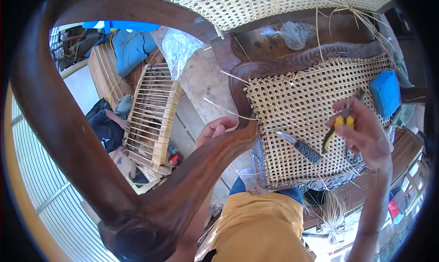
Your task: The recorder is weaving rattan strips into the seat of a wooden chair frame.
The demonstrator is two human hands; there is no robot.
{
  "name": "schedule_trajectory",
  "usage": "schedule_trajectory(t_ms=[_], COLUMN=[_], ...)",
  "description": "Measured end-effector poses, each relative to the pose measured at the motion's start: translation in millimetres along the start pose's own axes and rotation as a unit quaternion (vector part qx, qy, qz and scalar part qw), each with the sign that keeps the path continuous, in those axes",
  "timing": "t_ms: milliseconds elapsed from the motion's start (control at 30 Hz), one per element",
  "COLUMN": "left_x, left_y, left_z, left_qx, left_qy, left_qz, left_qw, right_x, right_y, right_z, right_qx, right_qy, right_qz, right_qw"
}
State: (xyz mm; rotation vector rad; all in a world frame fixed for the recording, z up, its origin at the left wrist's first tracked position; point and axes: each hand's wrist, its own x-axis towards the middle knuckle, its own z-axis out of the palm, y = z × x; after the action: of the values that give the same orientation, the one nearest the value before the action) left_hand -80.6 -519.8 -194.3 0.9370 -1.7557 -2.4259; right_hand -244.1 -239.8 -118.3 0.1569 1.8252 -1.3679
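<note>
My right hand (366, 134) is closed around a pair of pliers (344, 122) with yellow and black handles, held above the woven cane seat (292, 111) of a carved wooden chair. My left hand (217, 130) is behind the chair's curved brown armrest (201, 170), which hides part of it. Its fingers are curled near a loose cane strand (224, 108) that sticks out from the seat's left edge; whatever they hold is hidden. On the weave lies a knife (302, 147) with a dark patterned handle, its blade pointing to the far left.
A blue block (385, 93) rests at the seat's right. Long cane strands (361, 22) hang near the cane backrest (256, 6). Clear plastic bags (179, 51) lie beyond. At left, another person (107, 125) touches a cane-wrapped frame (153, 118). A fibre bundle (333, 211) hangs below the seat.
</note>
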Motion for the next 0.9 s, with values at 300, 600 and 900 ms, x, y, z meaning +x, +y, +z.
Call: schedule_trajectory(t_ms=[300, 600, 900], left_x=[-74.4, -66.7, -69.3], left_y=[-10.2, -8.4, -33.6], left_z=[51.1, 82.7, 99.0], left_qx=[0.025, -0.002, 0.066], left_qy=[-0.089, -0.155, 0.115], left_qz=[-0.157, -0.302, -0.15], left_qw=[0.983, 0.941, 0.98], right_x=[-6.6, 20.8, 95.6], right_y=[19.7, 30.1, 0.0], right_z=[72.0, 75.0, 63.0], right_qx=[0.131, 0.21, -0.397], right_qy=[-0.149, -0.212, -0.328], right_qz=[0.096, 0.083, 0.015], right_qw=[0.976, 0.951, 0.857])
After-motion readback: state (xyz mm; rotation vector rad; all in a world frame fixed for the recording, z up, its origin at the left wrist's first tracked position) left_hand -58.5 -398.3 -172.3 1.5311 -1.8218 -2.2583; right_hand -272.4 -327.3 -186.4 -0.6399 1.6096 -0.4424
